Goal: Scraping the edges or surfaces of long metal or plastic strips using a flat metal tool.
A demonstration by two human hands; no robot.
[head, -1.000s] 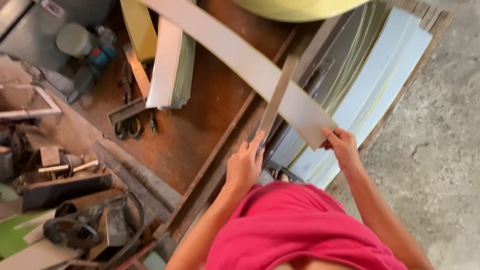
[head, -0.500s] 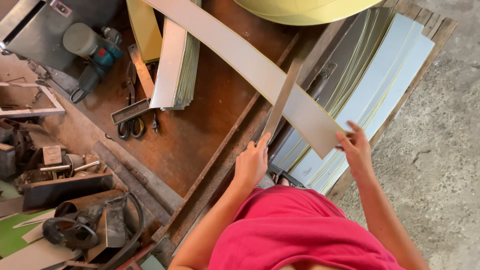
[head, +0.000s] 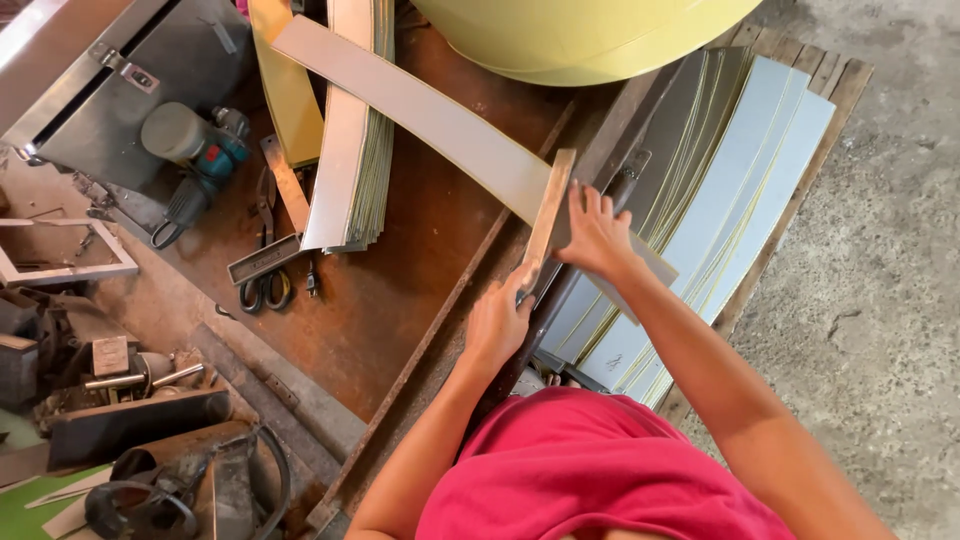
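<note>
Vs. 0.5 s ago: right hand (head: pixel 597 232) has come in from the far end of the long metal strip (head: pixel 440 125) and now lies flat on it, fingers spread and pressing, just right of the wooden bar (head: pixel 549 212). Left hand (head: pixel 497 322) is much where it was, grip closed round the bar's near end. The bar stands across the strip, tilted a bit, its top end on the strip's far edge. The strip runs diagonally over the rusty table (head: pixel 400 300), from upper left down to the right hand.

Rel. to the bar: stack of grey sheets (head: pixel 740 170) w/ yellow edges to the right, under the strip's end; second sheet stack (head: pixel 350 150) well left; scissors (head: pixel 262 290) further left, near a blue-green power tool (head: pixel 195 160) and a grey metal box (head: pixel 110 75). Big yellow roll (head: pixel 590 35) above. No labels legible.
</note>
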